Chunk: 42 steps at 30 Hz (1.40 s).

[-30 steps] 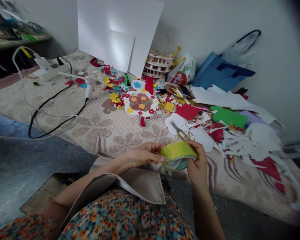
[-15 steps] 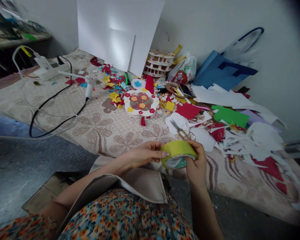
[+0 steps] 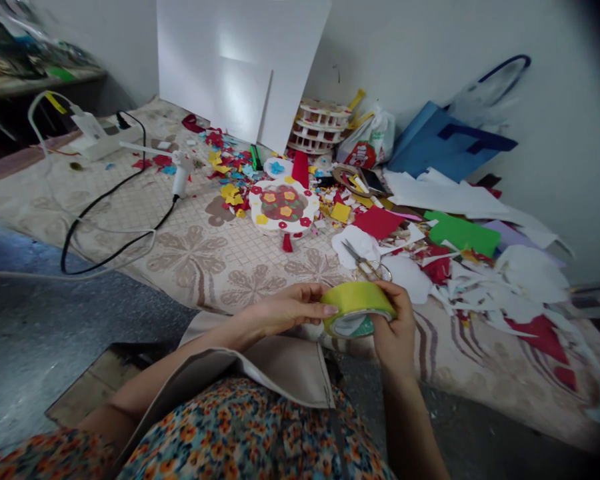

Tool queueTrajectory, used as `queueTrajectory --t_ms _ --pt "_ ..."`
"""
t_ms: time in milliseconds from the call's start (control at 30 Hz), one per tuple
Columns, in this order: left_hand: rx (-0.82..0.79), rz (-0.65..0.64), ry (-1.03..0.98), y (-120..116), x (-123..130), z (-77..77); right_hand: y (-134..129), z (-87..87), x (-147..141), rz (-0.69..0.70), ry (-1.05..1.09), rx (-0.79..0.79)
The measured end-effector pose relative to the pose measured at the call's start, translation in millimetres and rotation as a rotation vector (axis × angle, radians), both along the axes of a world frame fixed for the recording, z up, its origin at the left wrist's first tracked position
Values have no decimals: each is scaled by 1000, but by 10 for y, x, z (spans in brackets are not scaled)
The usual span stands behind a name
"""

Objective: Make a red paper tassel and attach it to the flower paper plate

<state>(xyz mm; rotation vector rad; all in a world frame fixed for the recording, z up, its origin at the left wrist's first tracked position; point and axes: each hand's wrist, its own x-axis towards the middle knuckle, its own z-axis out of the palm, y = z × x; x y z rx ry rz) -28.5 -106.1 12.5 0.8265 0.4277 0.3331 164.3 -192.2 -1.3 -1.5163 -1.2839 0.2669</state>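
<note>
Just off the table's front edge, a roll of yellow-green tape (image 3: 356, 298) is held between my two hands. My left hand (image 3: 300, 308) pinches its left side, thumb at the front. On the other side, my right hand (image 3: 396, 323) grips the roll with the thumb inside the core and fingers over the outer face. Right behind the roll lie scissors (image 3: 364, 260) with gold-coloured handles, partly on a white paper piece (image 3: 347, 241). Farther back rests a round white craft piece (image 3: 284, 207) decorated with red and yellow flowers and a red tassel.
A white glue gun (image 3: 181, 175) with a black cord stands left on the patterned tablecloth (image 3: 187, 257). Paper scraps (image 3: 500, 293) and coloured sheets cover the right side. A tiered white craft (image 3: 320, 127), a blue bag (image 3: 445, 143) and a white board (image 3: 195, 53) stand along the wall.
The view has shifted very slightly. Both hands keep their hold on the tape roll, with no other visible change.
</note>
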Motion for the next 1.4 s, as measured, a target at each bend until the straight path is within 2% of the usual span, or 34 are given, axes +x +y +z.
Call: queueTrajectory --t_ms 100,200,367,533,767,1033,1267,1400 --pt "180 127 26 5 -42 53 6 37 30 -40 -51 29" --pt "476 261 170 -1 -86 82 13 94 63 -38 -145 61" --pt "805 173 353 -66 -102 141 43 182 87 -2 -294 101" --pt "1000 199 496 -121 -37 154 79 215 44 31 -398 87" --pt "1086 245 655 -128 31 65 141 183 -19 28 -469 121" --pt "1108 317 593 -78 45 15 160 165 -37 12 -499 120" --pt "1017 412 474 -79 17 -23 165 186 -44 19 -456 112" --pt "945 379 489 -50 -30 -11 162 171 -31 1 -446 109"
